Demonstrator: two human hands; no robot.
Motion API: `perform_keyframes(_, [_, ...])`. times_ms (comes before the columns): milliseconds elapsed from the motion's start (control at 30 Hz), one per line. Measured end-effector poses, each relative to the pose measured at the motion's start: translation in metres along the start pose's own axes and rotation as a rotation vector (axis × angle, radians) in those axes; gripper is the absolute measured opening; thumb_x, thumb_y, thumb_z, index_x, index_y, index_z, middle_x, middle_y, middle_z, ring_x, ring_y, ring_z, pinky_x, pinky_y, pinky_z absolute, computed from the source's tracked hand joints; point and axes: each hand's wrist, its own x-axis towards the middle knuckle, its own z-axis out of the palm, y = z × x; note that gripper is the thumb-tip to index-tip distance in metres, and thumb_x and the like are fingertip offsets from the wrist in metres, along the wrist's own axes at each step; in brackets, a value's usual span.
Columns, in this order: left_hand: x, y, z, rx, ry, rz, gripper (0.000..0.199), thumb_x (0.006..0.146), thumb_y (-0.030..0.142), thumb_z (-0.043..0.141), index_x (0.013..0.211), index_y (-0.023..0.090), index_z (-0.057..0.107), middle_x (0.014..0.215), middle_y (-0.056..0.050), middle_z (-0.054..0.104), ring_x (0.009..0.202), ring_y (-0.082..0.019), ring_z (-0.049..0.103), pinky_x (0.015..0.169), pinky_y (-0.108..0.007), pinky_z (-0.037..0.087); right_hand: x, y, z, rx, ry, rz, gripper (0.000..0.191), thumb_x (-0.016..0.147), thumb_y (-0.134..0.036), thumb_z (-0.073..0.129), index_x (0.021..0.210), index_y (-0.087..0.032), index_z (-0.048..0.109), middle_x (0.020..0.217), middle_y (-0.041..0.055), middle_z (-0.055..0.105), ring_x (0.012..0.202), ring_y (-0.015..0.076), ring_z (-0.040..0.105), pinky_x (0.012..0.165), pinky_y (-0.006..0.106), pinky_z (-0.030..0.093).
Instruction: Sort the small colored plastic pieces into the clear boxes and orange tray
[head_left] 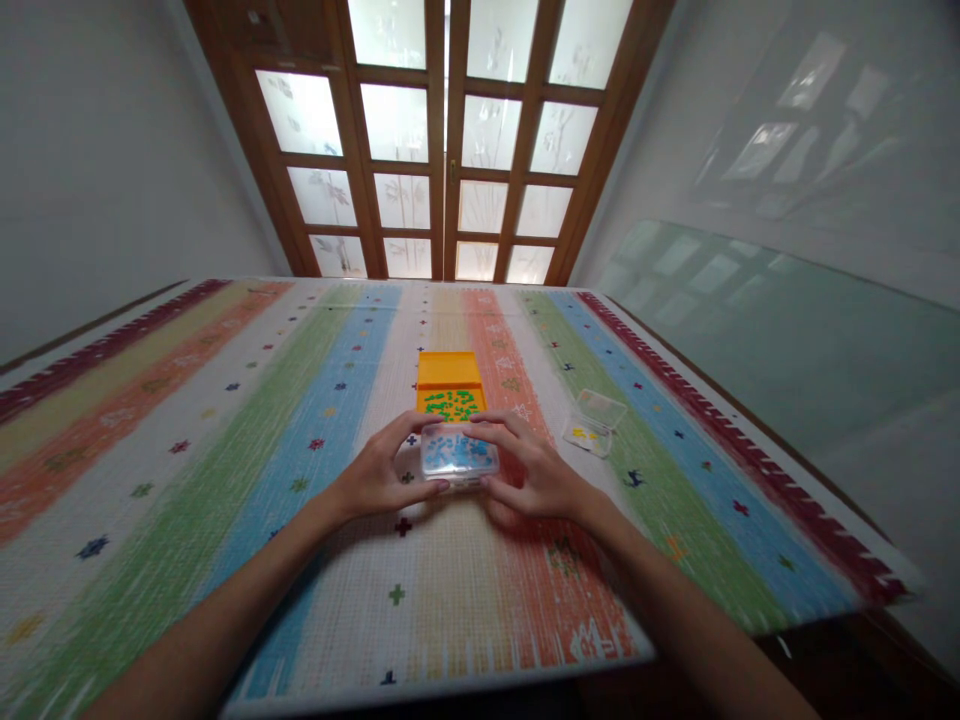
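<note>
A clear plastic box [459, 453] with small blue pieces inside is held between my two hands, its lid down. My left hand [382, 468] grips its left side, thumb along the near edge and fingers at the far edge. On the right side, my right hand [536, 468] holds it the same way. Just beyond stands an open orange box [448, 370], its lid tipped back and small green pieces [452, 404] in its base. To the right of my right hand lies an open clear box [600, 408] with a few yellow pieces [581, 434] in it.
A striped, patterned cloth [300, 440] covers the table. The table's near edge runs below my forearms. A frosted glass panel [780, 330] stands along the right side, and wood-framed glass doors [442, 150] rise behind the far edge.
</note>
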Motion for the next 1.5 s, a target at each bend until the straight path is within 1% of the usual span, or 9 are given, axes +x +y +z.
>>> perform_keyframes(300, [0.000, 0.000, 0.000, -0.004, -0.023, -0.040, 0.070, 0.076, 0.034, 0.084, 0.137, 0.022, 0.053, 0.127, -0.012, 0.067, 0.114, -0.028, 0.069, 0.101, -0.046, 0.057, 0.000, 0.001, 0.002, 0.011, -0.020, 0.001, 0.061, 0.087, -0.019, 0.066, 0.145, -0.027, 0.050, 0.138, 0.0140, 0.054, 0.129, 0.0286, 0.056, 0.107, 0.051, 0.050])
perform_keyframes(467, [0.000, -0.002, -0.001, -0.016, -0.017, -0.028, 0.069, 0.076, 0.036, 0.085, 0.137, 0.023, 0.053, 0.125, -0.012, 0.068, 0.113, -0.028, 0.069, 0.099, -0.046, 0.058, -0.001, 0.003, -0.004, -0.013, 0.042, -0.009, 0.058, 0.089, -0.030, 0.071, 0.144, -0.028, 0.051, 0.141, 0.0142, 0.053, 0.130, 0.0297, 0.054, 0.107, 0.054, 0.049])
perform_keyframes(633, [-0.002, -0.006, 0.000, -0.034, -0.030, -0.053, 0.067, 0.077, 0.038, 0.084, 0.135, 0.021, 0.055, 0.126, -0.013, 0.067, 0.115, -0.029, 0.068, 0.101, -0.048, 0.058, -0.015, 0.005, -0.029, -0.143, 0.302, 0.020, 0.045, 0.091, -0.029, 0.069, 0.135, -0.030, 0.059, 0.136, 0.0114, 0.058, 0.127, 0.0313, 0.056, 0.107, 0.056, 0.047])
perform_keyframes(767, [-0.002, -0.008, 0.000, -0.044, -0.045, -0.055, 0.066, 0.077, 0.039, 0.084, 0.134, 0.021, 0.055, 0.126, -0.013, 0.067, 0.113, -0.029, 0.069, 0.097, -0.047, 0.059, -0.043, 0.015, -0.053, -0.337, 0.540, 0.148, 0.036, 0.088, -0.035, 0.070, 0.123, -0.028, 0.066, 0.125, 0.0109, 0.064, 0.118, 0.0334, 0.059, 0.105, 0.057, 0.045])
perform_keyframes(867, [-0.002, -0.008, 0.000, -0.051, -0.041, -0.058, 0.065, 0.077, 0.039, 0.084, 0.133, 0.021, 0.056, 0.125, -0.013, 0.067, 0.112, -0.028, 0.069, 0.096, -0.045, 0.059, -0.068, 0.036, -0.065, -0.445, 0.696, 0.335, 0.041, 0.084, -0.042, 0.071, 0.120, -0.023, 0.065, 0.125, 0.0135, 0.062, 0.120, 0.0350, 0.056, 0.106, 0.061, 0.042])
perform_keyframes(967, [-0.002, -0.008, 0.000, -0.049, -0.035, -0.061, 0.065, 0.077, 0.040, 0.084, 0.132, 0.021, 0.057, 0.124, -0.012, 0.068, 0.110, -0.027, 0.070, 0.096, -0.045, 0.059, -0.090, 0.065, -0.068, -0.326, 0.815, 0.620, 0.054, 0.079, -0.049, 0.070, 0.122, -0.020, 0.060, 0.125, 0.0167, 0.062, 0.115, 0.0344, 0.059, 0.093, 0.056, 0.052])
perform_keyframes(1133, [-0.001, -0.008, -0.001, -0.027, -0.040, -0.055, 0.064, 0.077, 0.040, 0.085, 0.131, 0.021, 0.057, 0.123, -0.012, 0.069, 0.109, -0.027, 0.071, 0.095, -0.045, 0.060, -0.107, 0.101, -0.064, -0.045, 0.704, 0.901, 0.053, 0.069, -0.052, 0.071, 0.110, -0.020, 0.062, 0.105, 0.0136, 0.070, 0.097, 0.0298, 0.067, 0.081, 0.046, 0.056])
perform_keyframes(1333, [0.000, -0.005, -0.002, -0.024, -0.018, -0.034, 0.063, 0.076, 0.038, 0.085, 0.131, 0.022, 0.059, 0.122, -0.012, 0.070, 0.110, -0.028, 0.071, 0.097, -0.045, 0.060, -0.096, 0.109, -0.064, -0.048, 0.582, 0.922, 0.037, 0.073, -0.048, 0.065, 0.098, -0.021, 0.065, 0.078, 0.0050, 0.071, 0.072, 0.0230, 0.066, 0.071, 0.038, 0.054])
perform_keyframes(1500, [-0.001, -0.006, -0.001, 0.001, -0.012, -0.024, 0.062, 0.076, 0.037, 0.085, 0.130, 0.021, 0.059, 0.120, -0.012, 0.071, 0.110, -0.028, 0.072, 0.096, -0.046, 0.060, -0.072, 0.099, -0.068, 0.038, 0.533, 0.932, 0.036, 0.072, -0.057, 0.062, 0.082, -0.022, 0.063, 0.081, 0.0078, 0.071, 0.070, 0.0223, 0.065, 0.062, 0.035, 0.051])
